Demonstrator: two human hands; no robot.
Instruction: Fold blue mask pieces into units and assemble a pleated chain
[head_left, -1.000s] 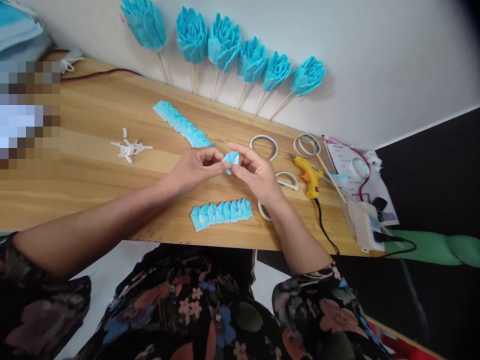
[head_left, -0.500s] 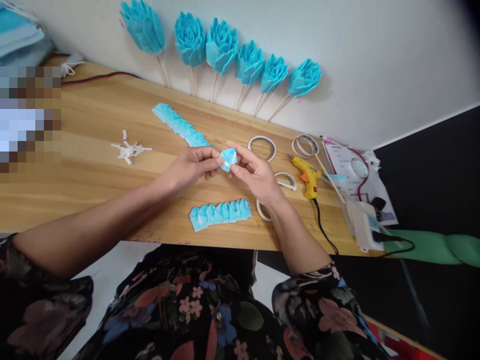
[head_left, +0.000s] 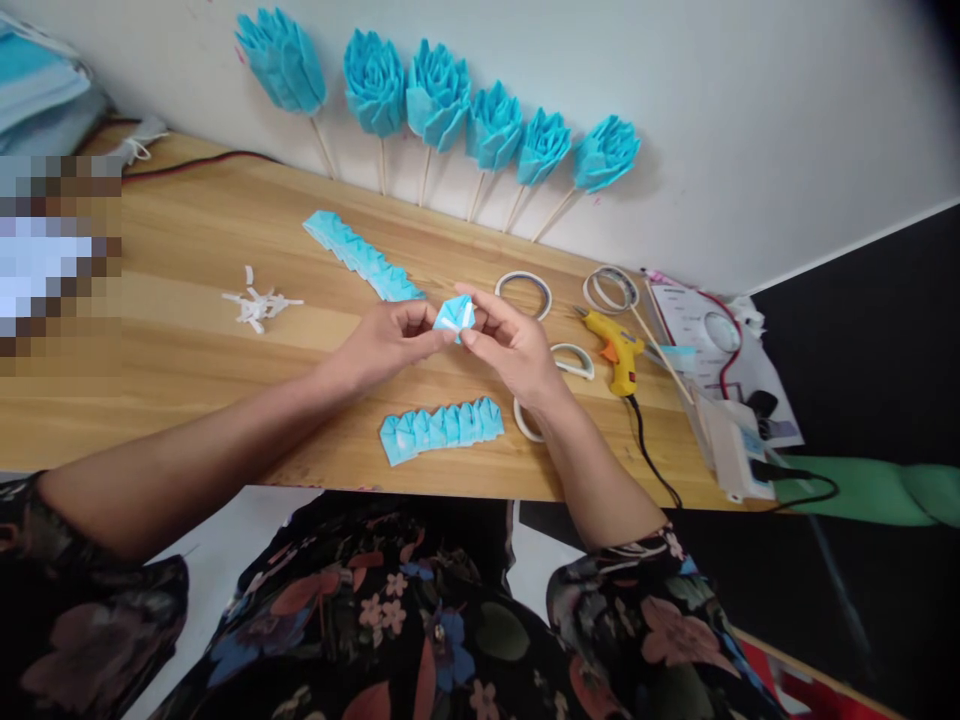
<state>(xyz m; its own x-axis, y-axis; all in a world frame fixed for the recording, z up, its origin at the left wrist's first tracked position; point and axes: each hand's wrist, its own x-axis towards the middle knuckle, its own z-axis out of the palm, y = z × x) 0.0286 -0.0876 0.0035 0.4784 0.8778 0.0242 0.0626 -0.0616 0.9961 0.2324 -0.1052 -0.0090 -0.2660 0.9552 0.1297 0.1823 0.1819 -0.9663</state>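
Observation:
Between my two hands, above the middle of the table, is a small folded blue paper petal (head_left: pixel 453 312) with white strips on its face. My left hand (head_left: pixel 394 340) pinches its left side, thumb at the lower edge. From the right, my right hand (head_left: pixel 517 350) grips it with thumb in front and fingers behind. Behind my left hand lies a long row of overlapping blue folded petals (head_left: pixel 360 255). A shorter row of blue petals (head_left: pixel 441 428) rests nearer the table's front edge.
Several blue paper flowers (head_left: pixel 439 95) on sticks lean against the wall. Tape rolls (head_left: pixel 523 296) and a yellow glue gun (head_left: pixel 611 350) lie right of my hands. White paper scraps (head_left: pixel 261 303) sit at left. A power strip (head_left: pixel 739 455) is at the right edge.
My left thumb has shifted down to the petal's lower edge, and the petal has turned slightly, showing its white strips more plainly. My right hand has barely moved.

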